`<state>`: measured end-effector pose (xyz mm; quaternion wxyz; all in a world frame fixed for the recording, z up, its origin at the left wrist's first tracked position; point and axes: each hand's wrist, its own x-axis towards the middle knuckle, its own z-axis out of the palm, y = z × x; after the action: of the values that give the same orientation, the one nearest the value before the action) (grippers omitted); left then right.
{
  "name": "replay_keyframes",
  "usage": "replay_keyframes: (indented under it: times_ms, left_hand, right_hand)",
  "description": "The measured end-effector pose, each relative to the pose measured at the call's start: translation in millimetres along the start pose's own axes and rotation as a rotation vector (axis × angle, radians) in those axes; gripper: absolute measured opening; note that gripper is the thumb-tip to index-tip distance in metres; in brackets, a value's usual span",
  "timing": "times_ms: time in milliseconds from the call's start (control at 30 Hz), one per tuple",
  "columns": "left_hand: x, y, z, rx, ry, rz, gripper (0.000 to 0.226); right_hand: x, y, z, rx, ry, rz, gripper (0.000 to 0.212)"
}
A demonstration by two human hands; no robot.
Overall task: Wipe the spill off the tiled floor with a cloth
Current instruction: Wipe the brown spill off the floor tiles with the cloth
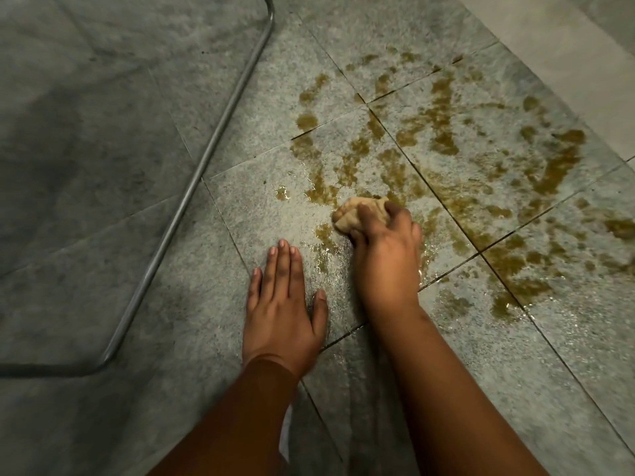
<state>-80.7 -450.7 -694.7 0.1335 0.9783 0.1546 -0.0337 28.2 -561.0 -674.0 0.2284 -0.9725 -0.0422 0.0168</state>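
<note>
A brown, streaky spill (446,146) spreads over several grey speckled floor tiles (261,207) in the middle and right of the head view. My right hand (385,249) is shut on a bunched beige cloth (357,214) and presses it onto the near left edge of the spill. My left hand (281,310) lies flat on the tile just left of it, fingers apart, holding nothing. Wet sheen and thin brown traces show between the two hands.
A bent metal tube frame (192,187) lies on the floor at the left, running from the top down to the lower left. A pale wall base or step (584,63) borders the tiles at the upper right.
</note>
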Motion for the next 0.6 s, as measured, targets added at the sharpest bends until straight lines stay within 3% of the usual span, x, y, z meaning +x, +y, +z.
replay_keyframes:
  times_ms: [267, 600]
  left_hand:
    - [0, -1, 1, 0.011, -0.015, 0.0, 0.072]
    - [1, -2, -2, 0.051, -0.06, 0.004, 0.082]
  right_hand:
    - [-71, 11, -19, 0.114, -0.137, -0.129, 0.042]
    - [4, -16, -4, 0.074, -0.144, -0.252, 0.038]
